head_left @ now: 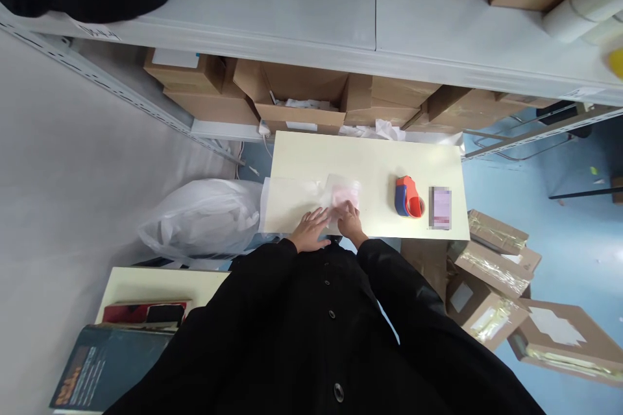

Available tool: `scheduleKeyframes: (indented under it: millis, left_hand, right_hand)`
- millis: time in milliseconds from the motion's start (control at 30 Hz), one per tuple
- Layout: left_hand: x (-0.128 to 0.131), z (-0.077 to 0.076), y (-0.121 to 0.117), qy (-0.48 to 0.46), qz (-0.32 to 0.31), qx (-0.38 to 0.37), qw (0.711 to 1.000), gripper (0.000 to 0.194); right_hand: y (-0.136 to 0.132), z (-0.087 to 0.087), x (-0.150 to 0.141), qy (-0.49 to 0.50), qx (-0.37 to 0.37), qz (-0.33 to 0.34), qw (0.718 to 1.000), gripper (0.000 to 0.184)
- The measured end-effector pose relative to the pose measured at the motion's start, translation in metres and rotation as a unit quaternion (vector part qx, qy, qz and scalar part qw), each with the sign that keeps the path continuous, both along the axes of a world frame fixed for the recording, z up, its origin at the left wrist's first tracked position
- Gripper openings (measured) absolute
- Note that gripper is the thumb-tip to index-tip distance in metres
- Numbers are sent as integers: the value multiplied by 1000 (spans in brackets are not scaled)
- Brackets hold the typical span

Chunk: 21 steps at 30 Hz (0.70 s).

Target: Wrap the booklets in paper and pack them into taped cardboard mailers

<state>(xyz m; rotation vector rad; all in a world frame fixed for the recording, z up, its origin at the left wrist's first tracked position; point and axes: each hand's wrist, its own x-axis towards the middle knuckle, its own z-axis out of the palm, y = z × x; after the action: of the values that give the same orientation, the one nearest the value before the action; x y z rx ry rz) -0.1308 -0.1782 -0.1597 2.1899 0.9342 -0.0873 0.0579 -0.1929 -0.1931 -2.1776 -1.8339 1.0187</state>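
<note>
A small pink packet (346, 194) lies near the middle of the cream table, partly covered by a clear film. My right hand (350, 223) is on its near edge, with fingers bent and pressed together on it. Just left of it, my left hand (309, 232) rests with fingers stretched out on a thin translucent plastic sheet (294, 193). That sheet spreads to the table's left edge. What lies under my fingertips is hidden. An orange and blue tape dispenser (407, 197) stands to the right, apart from both hands. Beyond it is a stack of pinkish slips (440, 207), blurred out.
Behind the cream table (370, 152), a grey metal shelf (272, 6) holds cardboard boxes, including an open box (302, 115). A white plastic bag (209, 217) bulges at the left. Taped cartons (494, 266) are piled at the right. A dark book (117, 363) lies lower left.
</note>
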Motion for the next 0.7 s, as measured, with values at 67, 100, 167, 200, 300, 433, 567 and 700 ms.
scheduleKeyframes:
  millis: [67, 100, 167, 200, 300, 433, 567, 700]
  left_hand:
    - [6, -3, -1, 37, -15, -11, 999, 68]
    - [7, -5, -2, 55, -17, -19, 998, 65]
    - [6, -10, -4, 75, -16, -29, 997, 62]
    - [5, -11, -6, 78, -16, -31, 996, 61]
    - [1, -14, -8, 83, -20, -33, 996, 63]
    - [0, -15, -10, 85, -17, -30, 996, 65]
    - [-3, -19, -14, 78, -2, -14, 997, 64]
    - [-5, -25, -21, 66, 0, 2, 998, 63]
  right_hand:
    - [-5, -1, 3, 8, 9, -31, 999, 53]
    - [-7, -2, 5, 10, 14, -70, 997, 54]
    - [-11, -4, 8, 28, 20, -181, 983, 60]
    - [-13, -6, 11, 41, 20, -235, 971, 65]
    - [-12, -11, 17, 89, 1, -326, 941, 75]
    - [-3, -15, 22, 146, -40, -375, 914, 51]
    - [4, -11, 25, 171, -47, -359, 916, 22]
    - [6, 1, 33, 171, -26, -337, 925, 17]
